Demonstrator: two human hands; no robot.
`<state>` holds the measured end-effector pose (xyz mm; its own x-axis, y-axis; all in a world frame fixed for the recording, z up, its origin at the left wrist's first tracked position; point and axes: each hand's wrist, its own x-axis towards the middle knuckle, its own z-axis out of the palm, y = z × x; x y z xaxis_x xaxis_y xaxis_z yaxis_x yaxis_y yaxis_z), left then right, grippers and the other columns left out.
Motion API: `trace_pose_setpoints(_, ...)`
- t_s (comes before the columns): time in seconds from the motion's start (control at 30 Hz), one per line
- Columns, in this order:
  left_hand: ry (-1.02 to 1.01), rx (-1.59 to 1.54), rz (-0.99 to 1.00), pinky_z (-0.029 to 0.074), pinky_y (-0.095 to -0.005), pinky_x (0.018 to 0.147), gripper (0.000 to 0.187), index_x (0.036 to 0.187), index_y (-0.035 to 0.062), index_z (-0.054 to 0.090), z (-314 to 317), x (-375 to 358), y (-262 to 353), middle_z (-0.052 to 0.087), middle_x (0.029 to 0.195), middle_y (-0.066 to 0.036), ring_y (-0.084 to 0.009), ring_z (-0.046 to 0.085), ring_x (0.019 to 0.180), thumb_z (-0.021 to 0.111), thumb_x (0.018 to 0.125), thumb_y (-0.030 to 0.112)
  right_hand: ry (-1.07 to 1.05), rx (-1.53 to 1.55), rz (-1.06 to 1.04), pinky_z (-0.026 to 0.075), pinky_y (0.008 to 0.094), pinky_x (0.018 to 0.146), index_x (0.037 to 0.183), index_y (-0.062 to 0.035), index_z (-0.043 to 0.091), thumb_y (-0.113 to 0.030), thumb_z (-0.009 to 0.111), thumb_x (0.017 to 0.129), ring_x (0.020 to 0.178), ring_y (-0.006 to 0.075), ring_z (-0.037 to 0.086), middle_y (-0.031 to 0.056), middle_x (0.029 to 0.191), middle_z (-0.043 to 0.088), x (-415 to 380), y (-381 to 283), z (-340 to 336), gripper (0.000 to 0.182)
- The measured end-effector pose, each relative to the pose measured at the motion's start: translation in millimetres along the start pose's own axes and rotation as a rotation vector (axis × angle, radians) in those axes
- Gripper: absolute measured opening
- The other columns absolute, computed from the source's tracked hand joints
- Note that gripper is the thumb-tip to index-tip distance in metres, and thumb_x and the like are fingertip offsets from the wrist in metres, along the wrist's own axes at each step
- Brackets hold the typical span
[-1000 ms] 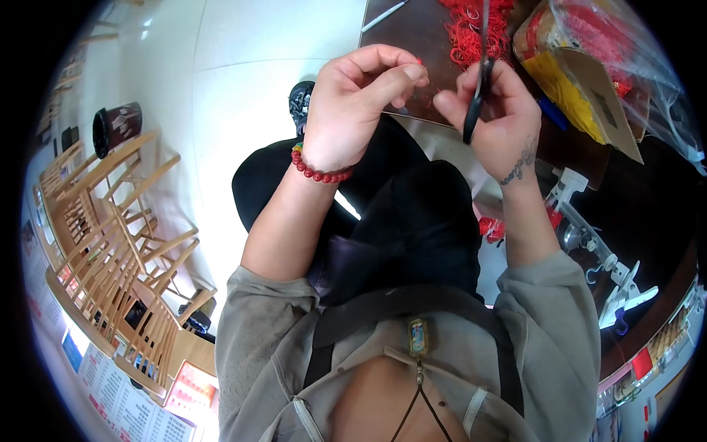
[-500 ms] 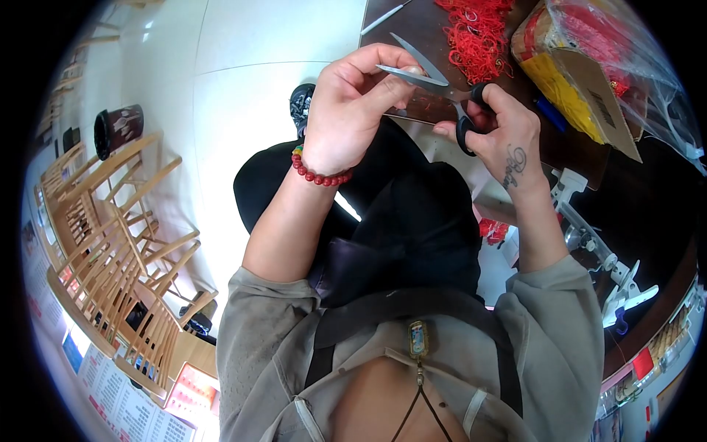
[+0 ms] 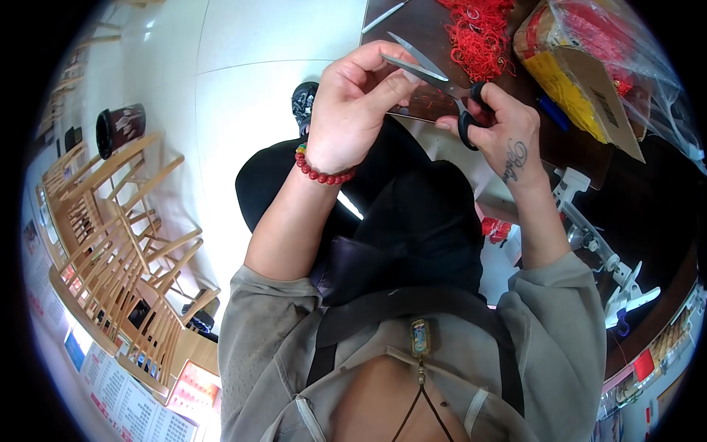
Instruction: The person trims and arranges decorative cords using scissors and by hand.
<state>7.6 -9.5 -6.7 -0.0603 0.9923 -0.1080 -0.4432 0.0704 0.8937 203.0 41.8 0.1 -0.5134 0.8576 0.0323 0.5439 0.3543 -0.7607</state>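
My right hand (image 3: 508, 125) grips a pair of scissors (image 3: 434, 72) with black handles, thumb and fingers at the loops. The blades point up and to the left and stand slightly apart. Right by them, my left hand (image 3: 357, 92) is closed in a pinch, thumb against fingers. What it pinches is too small or hidden to make out. One blade crosses in front of its fingertips. A red bead bracelet (image 3: 322, 176) circles the left wrist. Both hands are above my lap, at the near edge of a dark table (image 3: 427, 44).
A pile of red cords (image 3: 479, 37) lies on the table, with a white pen-like tool (image 3: 383, 16) to its left. On the right are a cardboard box (image 3: 589, 96) with plastic wrapping, a blue marker-like object (image 3: 554, 112) and a white clamp stand (image 3: 600, 250). Wooden chairs (image 3: 125, 243) stand far left.
The scissor blades have come closer together, and the handle loops in my right hand have moved nearer each other. My left hand stays in almost the same place, still pinched.
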Motion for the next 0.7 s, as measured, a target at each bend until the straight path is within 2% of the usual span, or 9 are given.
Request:
trace_pose_setpoints(0.03, 0.006, 0.001, -0.012, 0.043, -0.0218, 0.069, 0.009, 0.097, -0.0002, 0.059, 1, 0, 1, 0.063, 0.088, -0.005, -0.0082, 0.052, 0.073, 0.055, 0.089, -0.001, 0.003, 0.003, 0.003, 0.043, 0.0311, 0.051, 0.068, -0.0026, 0.049, -0.026, 0.084, 0.064, 0.05, 0.0222, 0.049, 0.0072, 0.057, 0.05, -1, 1, 1, 0.042)
trace_pose_setpoints(0.13, -0.002, 0.033, -0.028, 0.042, -0.0225, 0.07, 0.008, 0.097, -0.0011, 0.059, 1, 0, 3, 0.063, 0.09, -0.007, -0.0096, 0.051, 0.073, 0.055, 0.09, 0.0, 0.069, -0.007, -0.021, 0.04, 0.0252, 0.051, 0.068, -0.001, 0.05, -0.025, 0.086, 0.063, 0.052, 0.0125, 0.039, 0.005, 0.055, 0.045, -2, 7, 8, 0.043)
trace_pose_setpoints(0.23, 0.011, 0.069, -0.038, 0.044, -0.0197, 0.068, 0.009, 0.096, 0.0003, 0.061, 4, 3, 3, 0.064, 0.087, -0.003, -0.0055, 0.052, 0.072, 0.057, 0.091, 0.007, 0.049, 0.043, 0.077, 0.044, 0.0279, 0.053, 0.07, -0.0029, 0.051, -0.019, 0.083, 0.067, 0.054, 0.0132, 0.052, 0.0041, 0.061, 0.055, -3, 2, 7, 0.036)
trace_pose_setpoints(0.33, 0.034, 0.089, -0.066, 0.045, -0.0185, 0.068, 0.013, 0.097, 0.0005, 0.062, 7, 5, 3, 0.065, 0.086, -0.001, -0.004, 0.054, 0.072, 0.059, 0.092, 0.012, 0.112, 0.685, 0.278, 0.047, 0.0241, 0.063, 0.08, -0.0033, 0.053, -0.008, 0.078, 0.074, 0.07, 0.008, 0.056, 0.0034, 0.079, 0.063, -4, 1, 14, 0.026)
trace_pose_setpoints(0.43, 0.03, 0.111, -0.091, 0.046, -0.0185, 0.069, 0.014, 0.098, 0.0, 0.062, 10, 3, 5, 0.065, 0.087, -0.002, -0.0046, 0.056, 0.073, 0.06, 0.092, 0.013, 0.268, 0.956, 0.108, 0.048, 0.024, 0.078, 0.09, -0.0031, 0.053, 0.001, 0.071, 0.078, 0.087, 0.0096, 0.057, 0.0074, 0.1, 0.063, 3, -4, 16, 0.022)
trace_pose_setpoints(0.47, 0.022, 0.119, -0.098, 0.046, -0.0185, 0.069, 0.014, 0.098, -0.0001, 0.062, 10, 3, 5, 0.065, 0.087, -0.002, -0.0048, 0.056, 0.074, 0.06, 0.092, 0.013, 0.233, 0.938, 0.05, 0.048, 0.0264, 0.085, 0.095, -0.0019, 0.053, 0.004, 0.065, 0.081, 0.095, 0.0129, 0.058, 0.0134, 0.11, 0.061, 6, -1, 14, 0.02)
trace_pose_setpoints(0.57, -0.022, 0.145, -0.116, 0.048, -0.0188, 0.069, 0.013, 0.098, -0.0014, 0.063, 9, 3, 5, 0.066, 0.087, -0.004, -0.0058, 0.059, 0.075, 0.06, 0.09, 0.008, 0.045, 1.018, -0.002, 0.043, 0.0311, 0.096, 0.101, -0.0016, 0.052, 0.002, 0.064, 0.083, 0.108, 0.019, 0.056, 0.0188, 0.116, 0.06, 16, 2, 11, 0.022)
trace_pose_setpoints(0.6, -0.02, 0.146, -0.115, 0.049, -0.019, 0.068, 0.012, 0.099, -0.0018, 0.063, 9, 3, 6, 0.067, 0.087, -0.004, -0.0062, 0.06, 0.075, 0.06, 0.09, 0.007, 0.001, 1.086, -0.029, 0.044, 0.033, 0.096, 0.104, -0.0011, 0.053, 0.002, 0.063, 0.083, 0.106, 0.0193, 0.058, 0.0197, 0.119, 0.058, 19, 3, 15, 0.024)
trace_pose_setpoints(0.7, -0.012, 0.152, -0.122, 0.051, -0.0196, 0.067, 0.011, 0.098, -0.0029, 0.063, 9, 3, 8, 0.067, 0.086, -0.005, -0.0074, 0.061, 0.075, 0.06, 0.089, 0.004, -0.049, 1.115, 0.087, 0.051, 0.0281, 0.085, 0.099, 0.0001, 0.055, 0.003, 0.063, 0.082, 0.096, 0.0151, 0.061, 0.0132, 0.109, 0.062, 17, -9, 13, 0.019)
